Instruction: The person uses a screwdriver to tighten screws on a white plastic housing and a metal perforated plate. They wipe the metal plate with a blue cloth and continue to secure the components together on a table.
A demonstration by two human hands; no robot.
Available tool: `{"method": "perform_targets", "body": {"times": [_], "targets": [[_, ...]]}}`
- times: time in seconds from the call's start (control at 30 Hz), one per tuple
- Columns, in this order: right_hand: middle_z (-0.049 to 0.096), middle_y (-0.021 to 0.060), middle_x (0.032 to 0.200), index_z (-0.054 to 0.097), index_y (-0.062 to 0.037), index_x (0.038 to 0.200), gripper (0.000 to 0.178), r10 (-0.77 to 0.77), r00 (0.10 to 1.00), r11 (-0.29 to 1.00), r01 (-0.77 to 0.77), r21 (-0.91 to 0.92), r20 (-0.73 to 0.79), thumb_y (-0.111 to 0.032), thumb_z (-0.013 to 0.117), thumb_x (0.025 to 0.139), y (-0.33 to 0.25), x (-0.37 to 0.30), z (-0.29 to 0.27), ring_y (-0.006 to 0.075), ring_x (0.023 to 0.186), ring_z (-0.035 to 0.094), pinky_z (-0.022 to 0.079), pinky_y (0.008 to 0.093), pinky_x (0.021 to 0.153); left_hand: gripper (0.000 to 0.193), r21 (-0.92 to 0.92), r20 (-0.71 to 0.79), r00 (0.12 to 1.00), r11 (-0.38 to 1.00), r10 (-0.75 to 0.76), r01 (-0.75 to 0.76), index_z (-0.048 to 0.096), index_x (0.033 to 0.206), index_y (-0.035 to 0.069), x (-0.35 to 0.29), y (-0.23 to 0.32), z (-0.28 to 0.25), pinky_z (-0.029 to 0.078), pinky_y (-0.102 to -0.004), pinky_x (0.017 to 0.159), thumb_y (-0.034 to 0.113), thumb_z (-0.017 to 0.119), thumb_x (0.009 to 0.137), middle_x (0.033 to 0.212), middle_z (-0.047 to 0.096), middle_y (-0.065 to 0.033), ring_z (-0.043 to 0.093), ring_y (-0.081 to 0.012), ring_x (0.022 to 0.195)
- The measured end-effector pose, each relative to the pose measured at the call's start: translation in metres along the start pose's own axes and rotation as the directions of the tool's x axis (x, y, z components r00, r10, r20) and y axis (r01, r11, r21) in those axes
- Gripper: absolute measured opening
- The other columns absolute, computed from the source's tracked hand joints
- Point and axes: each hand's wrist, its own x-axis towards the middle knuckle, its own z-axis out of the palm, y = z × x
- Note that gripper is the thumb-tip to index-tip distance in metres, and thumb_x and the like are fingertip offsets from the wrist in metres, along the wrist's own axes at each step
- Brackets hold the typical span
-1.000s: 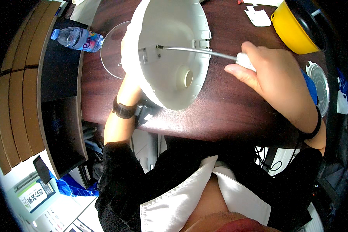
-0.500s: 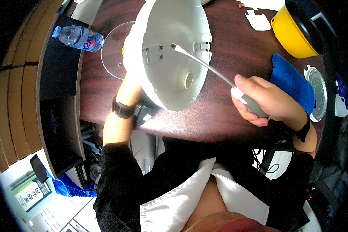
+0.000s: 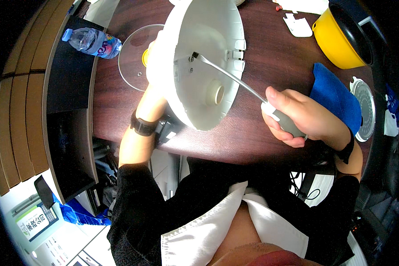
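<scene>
A large white round plastic housing (image 3: pixel 208 53) is tipped up on a dark wooden table (image 3: pixel 119 106), its hollow inside facing me. My left hand (image 3: pixel 151 91) holds it from behind at its left rim; most of the fingers are hidden. My right hand (image 3: pixel 297 116) grips the grey handle of a long screwdriver (image 3: pixel 228 77). The metal shaft reaches up-left into the housing, and its tip rests at a screw on the inner wall.
A round glass lid (image 3: pixel 135 57) lies flat behind the housing. A water bottle (image 3: pixel 91 42) lies at far left. At right are a blue cloth (image 3: pixel 337 95), a yellow pot (image 3: pixel 341 37) and a round metal plate (image 3: pixel 365 108).
My right hand has pulled back toward me and lower, sliding down the screwdriver to its handle. The shaft now slants more steeply. The housing stays in my left hand.
</scene>
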Motion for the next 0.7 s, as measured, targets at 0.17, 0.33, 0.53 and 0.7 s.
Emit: {"method": "perform_targets", "body": {"times": [0.17,0.33,0.53,0.7], "targets": [[0.043,0.0021,0.048,0.043,-0.0073,0.065,0.059,-0.015,1.000,0.998,0.016,-0.065,0.020,-0.056,0.029,0.095,0.000,-0.002,0.002,0.0079,0.033,0.037,0.028,0.0221,0.031,0.071,0.000,-0.003,1.000,1.000,0.007,-0.007,0.044,0.129,0.001,-0.002,0.000,-0.002,0.035,-0.0324,0.095,0.050,0.054,0.079,0.119,0.052,-0.0102,0.049,-0.0200,0.109],[0.043,0.0024,0.048,0.044,-0.0073,0.067,0.058,-0.018,1.000,0.999,0.019,-0.040,0.018,-0.055,0.028,0.095,0.002,-0.002,0.002,0.0083,0.034,0.039,0.030,0.0222,0.032,0.070,0.002,0.001,1.000,1.000,0.000,0.000,0.044,0.129,0.001,-0.001,0.000,-0.002,0.035,-0.0321,0.095,0.049,0.054,0.079,0.119,0.053,-0.0100,0.048,-0.0198,0.109],[0.045,0.0019,0.049,0.047,-0.0073,0.068,0.056,0.006,1.000,0.999,-0.006,-0.054,-0.004,-0.050,0.025,0.098,-0.002,-0.009,0.006,0.0085,0.035,0.040,0.030,0.0210,0.034,0.070,0.006,-0.002,1.000,1.000,-0.008,0.008,0.044,0.129,0.001,-0.001,-0.001,0.000,0.034,-0.0318,0.095,0.048,0.055,0.079,0.119,0.053,-0.0098,0.048,-0.0195,0.109],[0.044,0.0020,0.048,0.046,-0.0070,0.068,0.055,0.020,1.000,0.999,-0.020,-0.041,-0.013,-0.052,0.030,0.096,0.000,-0.011,0.005,0.0086,0.034,0.041,0.031,0.0223,0.033,0.069,0.020,0.003,1.000,1.000,-0.015,0.015,0.044,0.129,0.001,0.001,-0.002,0.002,0.034,-0.0316,0.095,0.047,0.056,0.079,0.118,0.053,-0.0096,0.048,-0.0192,0.109]]}}
